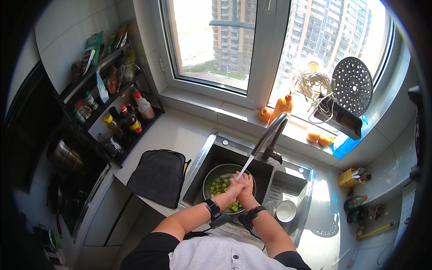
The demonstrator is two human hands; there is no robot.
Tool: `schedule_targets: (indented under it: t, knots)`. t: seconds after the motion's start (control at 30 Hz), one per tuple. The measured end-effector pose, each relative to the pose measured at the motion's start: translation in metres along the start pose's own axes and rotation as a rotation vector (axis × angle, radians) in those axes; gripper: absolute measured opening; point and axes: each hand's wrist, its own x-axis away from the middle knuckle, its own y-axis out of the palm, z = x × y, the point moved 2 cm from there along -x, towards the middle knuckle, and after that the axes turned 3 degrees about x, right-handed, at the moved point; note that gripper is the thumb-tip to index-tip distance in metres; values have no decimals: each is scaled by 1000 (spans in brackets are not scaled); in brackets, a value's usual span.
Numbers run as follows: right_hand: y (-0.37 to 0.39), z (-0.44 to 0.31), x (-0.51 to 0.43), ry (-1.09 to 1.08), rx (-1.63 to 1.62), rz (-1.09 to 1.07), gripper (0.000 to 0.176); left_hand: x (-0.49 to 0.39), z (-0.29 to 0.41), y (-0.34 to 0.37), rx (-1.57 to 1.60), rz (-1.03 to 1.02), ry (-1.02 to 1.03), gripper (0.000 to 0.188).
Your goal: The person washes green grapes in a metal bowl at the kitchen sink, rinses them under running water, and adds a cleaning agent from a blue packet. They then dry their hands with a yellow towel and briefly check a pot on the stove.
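My left hand (pixel 236 186) and my right hand (pixel 247 185) press together under a stream of water (pixel 245 166) from the curved metal faucet (pixel 269 132). Below them, a round metal basin (pixel 205 184) sits in the left bowl of the dark sink (pixel 199 168). Green grapes (pixel 218 185) lie in the basin, partly covered by my hands and forearms. The fingers overlap, so whether anything is held between them is hidden. A black band with a small device (pixel 213 208) is on my left wrist, and a similar one (pixel 255 212) on my right.
A white bowl (pixel 286 211) stands in the shallower right sink compartment. Left of the sink lies a black fabric case (pixel 158 177). A rack with bottles (pixel 131 119) occupies the corner. Oranges (pixel 264 115) and an orange pump bottle (pixel 282 107) line the windowsill behind the faucet.
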Motion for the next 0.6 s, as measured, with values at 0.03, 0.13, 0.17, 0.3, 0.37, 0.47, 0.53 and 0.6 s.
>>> schedule_targets:
  t: [0.03, 0.13, 0.17, 0.3, 0.37, 0.47, 0.53, 0.6]
  knots:
    - [13, 4, -3, -70, 208, 14, 43, 0, 1, 4, -53, -44, 57, 51]
    - [42, 11, -8, -41, 587, -75, 60, 10, 31, 14, -211, -110, 99, 81]
    - [37, 9, -8, -38, 665, -91, 62, 12, 42, 15, -263, -94, 23, 87]
    - [17, -5, 1, -81, 326, 174, 50, -2, 47, 10, -265, -196, 103, 62]
    - [20, -7, 0, -29, 187, 63, 60, -19, 38, 4, -455, -182, 180, 43]
    - [5, -9, 8, -41, -112, 91, 61, -23, 52, 4, -705, -109, 106, 47]
    - [-8, -10, 9, -44, -239, 69, 60, -24, 48, 3, -796, 9, 312, 46]
    - [-21, -10, 10, -45, -365, 45, 60, -32, 51, 0, -851, -69, 304, 43]
